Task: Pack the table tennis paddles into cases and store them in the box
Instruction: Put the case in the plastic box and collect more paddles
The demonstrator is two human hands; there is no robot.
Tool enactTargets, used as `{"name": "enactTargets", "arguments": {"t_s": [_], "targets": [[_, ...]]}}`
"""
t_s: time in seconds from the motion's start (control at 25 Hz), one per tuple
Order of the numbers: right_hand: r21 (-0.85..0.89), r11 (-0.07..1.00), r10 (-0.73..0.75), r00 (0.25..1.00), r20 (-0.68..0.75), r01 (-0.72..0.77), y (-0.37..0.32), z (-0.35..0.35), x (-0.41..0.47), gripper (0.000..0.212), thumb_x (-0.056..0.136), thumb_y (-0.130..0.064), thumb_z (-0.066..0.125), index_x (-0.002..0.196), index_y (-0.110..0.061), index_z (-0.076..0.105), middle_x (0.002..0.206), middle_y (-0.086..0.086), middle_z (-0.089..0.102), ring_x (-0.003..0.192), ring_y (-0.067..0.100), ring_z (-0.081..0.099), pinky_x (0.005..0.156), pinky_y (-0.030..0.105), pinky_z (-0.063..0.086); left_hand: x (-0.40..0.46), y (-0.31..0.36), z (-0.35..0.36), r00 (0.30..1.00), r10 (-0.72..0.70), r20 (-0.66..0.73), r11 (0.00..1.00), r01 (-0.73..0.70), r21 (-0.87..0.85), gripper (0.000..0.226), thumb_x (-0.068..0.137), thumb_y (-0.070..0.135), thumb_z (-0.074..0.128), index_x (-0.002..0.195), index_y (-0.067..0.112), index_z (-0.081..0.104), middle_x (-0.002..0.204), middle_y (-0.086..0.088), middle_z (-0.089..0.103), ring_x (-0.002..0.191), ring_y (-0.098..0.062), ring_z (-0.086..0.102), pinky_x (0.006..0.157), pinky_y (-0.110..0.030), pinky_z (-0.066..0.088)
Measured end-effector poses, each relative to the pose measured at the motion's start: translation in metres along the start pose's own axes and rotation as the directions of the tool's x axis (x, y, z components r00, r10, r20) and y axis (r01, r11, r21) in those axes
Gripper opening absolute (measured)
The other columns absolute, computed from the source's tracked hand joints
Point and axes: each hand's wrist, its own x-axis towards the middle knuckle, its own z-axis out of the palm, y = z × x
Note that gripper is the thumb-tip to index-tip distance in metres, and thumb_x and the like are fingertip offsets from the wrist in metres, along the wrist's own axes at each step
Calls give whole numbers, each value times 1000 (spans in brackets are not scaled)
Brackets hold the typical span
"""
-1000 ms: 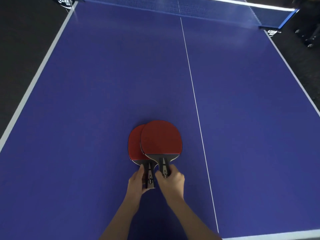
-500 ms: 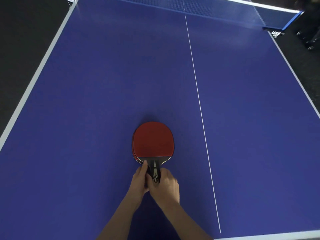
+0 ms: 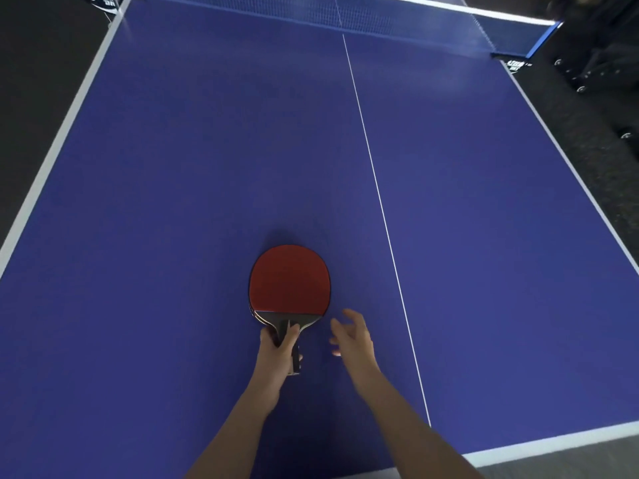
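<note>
Left hand (image 3: 279, 354) grips the stacked paddles (image 3: 289, 280) by the handles; right hand (image 3: 351, 335) (empty, fingers loose) hovers beside them; keep blades aligned for casing.

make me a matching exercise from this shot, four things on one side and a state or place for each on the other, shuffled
Things:
1. left hand
2. right hand
3. red paddle
4. net

States or places:
A. stretched across the far end of the table
B. free, fingers loosely spread, holding nothing
C. grips a dark handle
D. red face up, left of the white centre line

Pairs: 1-C, 2-B, 3-D, 4-A
</note>
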Motion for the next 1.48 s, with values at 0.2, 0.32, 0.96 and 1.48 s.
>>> {"name": "enactTargets", "arguments": {"t_s": [0.2, 0.32, 0.96, 1.48], "targets": [[255, 961, 83, 991, 107, -108, -10, -14, 5, 57, 93, -30, 58, 141, -27, 27, 109, 0, 61, 92, 19, 65, 70, 26, 53, -11, 1, 2, 989, 49, 141, 981, -74, 179, 27, 91, 33, 61, 107, 18, 46, 75, -5, 58, 56, -11, 58, 50, -25, 50], [392, 917, 95, 995, -19, -81, 7, -37, 1, 52, 91, -19, 61, 134, -26, 32, 108, 7, 62, 90, 26, 67, 73, 32, 56, -22, 2, 25, 961, 48, 272, 950, -128, 285, 29, 91, 33, 62, 108, 17, 46, 81, -6, 57, 61, -13, 57, 55, -27, 49], [681, 702, 214, 850, -482, 209, 164, -347, -77, 47, 86, -12, 68, 122, -22, 40, 89, 10, 59, 71, 20, 62, 55, 25, 53, -137, -84, 324, 739, -62, 671, 760, -401, 512, 29, 91, 28, 63, 107, 10, 47, 68, -7, 54, 62, -18, 56, 63, -30, 48], [676, 622, 247, 719, -649, 395, 270, -606, -134, 45, 85, -6, 68, 120, -16, 41, 82, 8, 63, 69, 15, 63, 69, 33, 54, -234, -195, 572, 591, -117, 798, 739, -486, 467, 26, 83, 42, 69, 96, 25, 55, 73, 0, 66, 64, -15, 67, 54, -28, 53]]}}
